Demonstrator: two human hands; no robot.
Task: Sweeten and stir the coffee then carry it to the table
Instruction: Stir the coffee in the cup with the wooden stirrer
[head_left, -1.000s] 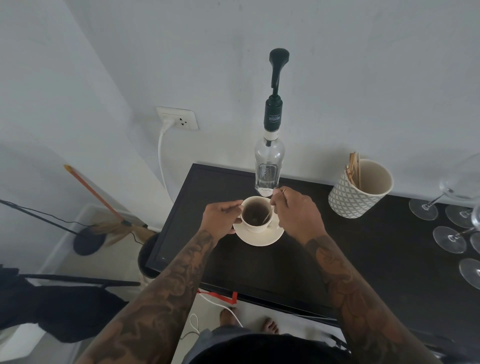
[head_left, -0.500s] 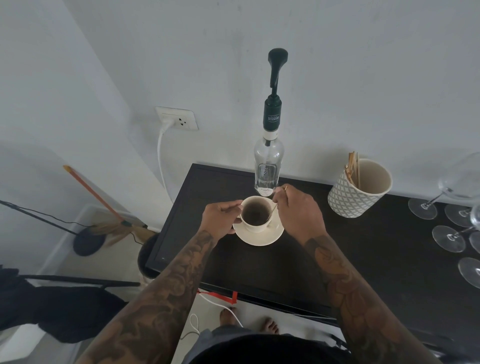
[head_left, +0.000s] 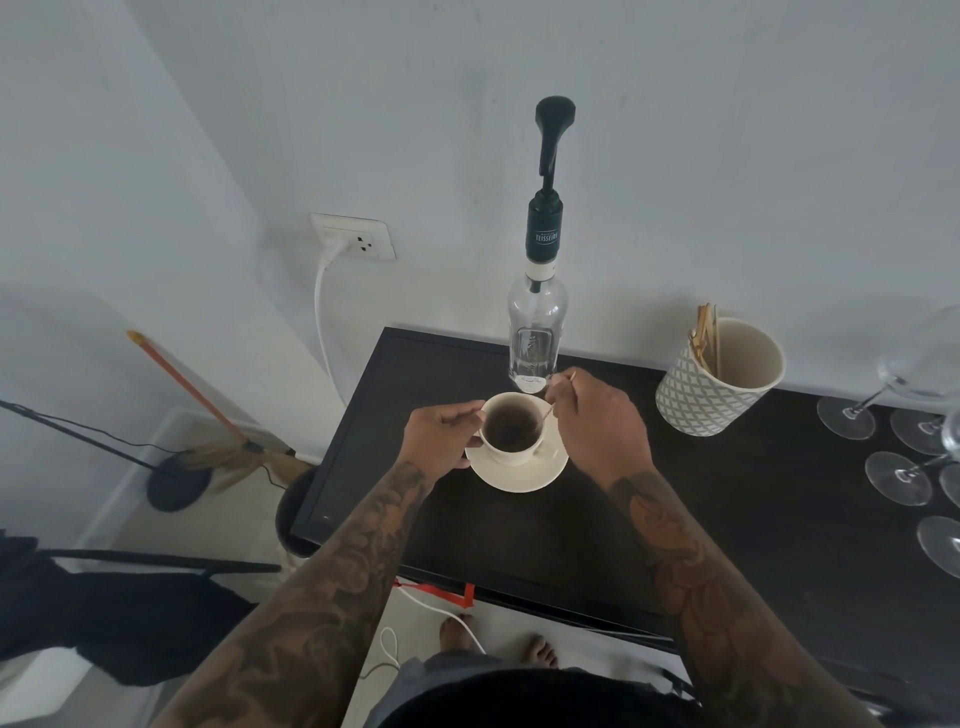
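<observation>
A single wide-angle view sits on the person's head, looking forward and steeply down past both forearms onto the dark table (head_left: 753, 519), whose far edge runs along the white wall and whose left edge crosses the middle of the frame. It is close: the left hand (head_left: 441, 441) and right hand (head_left: 597, 426) lie at centre by the cup (head_left: 511, 434) near the table's far-left corner, with bare feet below the near edge. The lens bends the wall and stretches the right-hand margin, where the wine glasses (head_left: 898, 478) are cut off; no second view shares the scene.
</observation>
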